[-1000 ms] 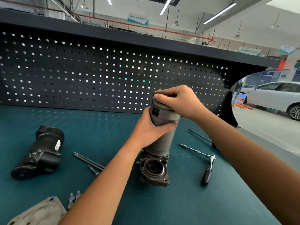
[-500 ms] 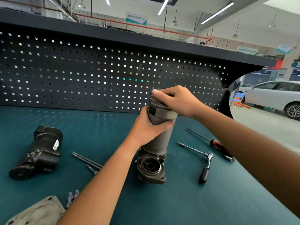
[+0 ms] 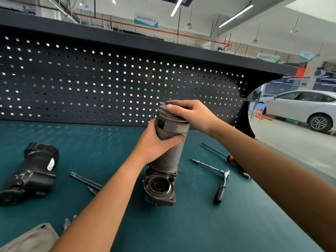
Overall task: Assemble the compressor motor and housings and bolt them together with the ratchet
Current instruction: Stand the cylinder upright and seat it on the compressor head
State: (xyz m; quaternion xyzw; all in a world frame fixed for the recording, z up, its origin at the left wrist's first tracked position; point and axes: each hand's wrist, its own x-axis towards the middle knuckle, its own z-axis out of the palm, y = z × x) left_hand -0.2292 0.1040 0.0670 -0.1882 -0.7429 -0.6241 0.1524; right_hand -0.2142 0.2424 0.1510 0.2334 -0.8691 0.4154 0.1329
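Observation:
A grey cylindrical compressor housing (image 3: 168, 160) stands tilted on the teal bench, its flanged end with a round bore (image 3: 159, 188) facing me. My left hand (image 3: 156, 142) grips the cylinder around its upper half. My right hand (image 3: 189, 113) grips the top cap of the cylinder from above. A black motor housing (image 3: 31, 171) lies on its side at the left. The ratchet (image 3: 220, 180) with its extension lies on the bench to the right. Long bolts (image 3: 87, 181) lie left of the cylinder, partly hidden by my left forearm.
A red-handled screwdriver (image 3: 229, 159) lies beyond the ratchet. A grey end plate (image 3: 31, 239) and small bolts (image 3: 69, 222) sit at the near left edge. A black pegboard (image 3: 91, 84) closes off the bench's back. The bench's right edge (image 3: 291, 179) borders open floor with a parked car.
My view has drifted slightly. Both hands stay on the cylinder, which has shifted a little to the left and tilted a bit more upright.

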